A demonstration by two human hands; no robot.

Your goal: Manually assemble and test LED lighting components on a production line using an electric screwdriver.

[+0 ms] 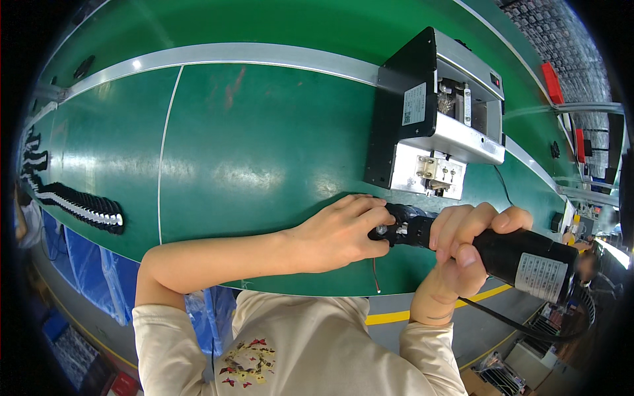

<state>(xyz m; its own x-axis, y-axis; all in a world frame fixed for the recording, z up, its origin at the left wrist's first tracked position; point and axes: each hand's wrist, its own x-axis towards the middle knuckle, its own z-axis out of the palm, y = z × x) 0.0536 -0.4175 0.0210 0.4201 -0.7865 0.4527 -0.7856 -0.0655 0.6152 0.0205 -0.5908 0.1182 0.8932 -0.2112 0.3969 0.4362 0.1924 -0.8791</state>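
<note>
My right hand is wrapped round the black body of an electric screwdriver, which lies nearly level with its nose toward the left. The screwdriver's tip end meets a small black part at the near side of the bench. Curled over that part, my left hand holds it from the left side. A thin wire hangs from beneath the left hand toward the bench edge. My fingers and the screwdriver hide most of the part, so its full shape cannot be made out.
A metal screw feeder with a black side panel stands just beyond my hands. The green bench spreads to the left. At its far left lies a row of stacked black parts. The screwdriver's black cable loops below my right hand.
</note>
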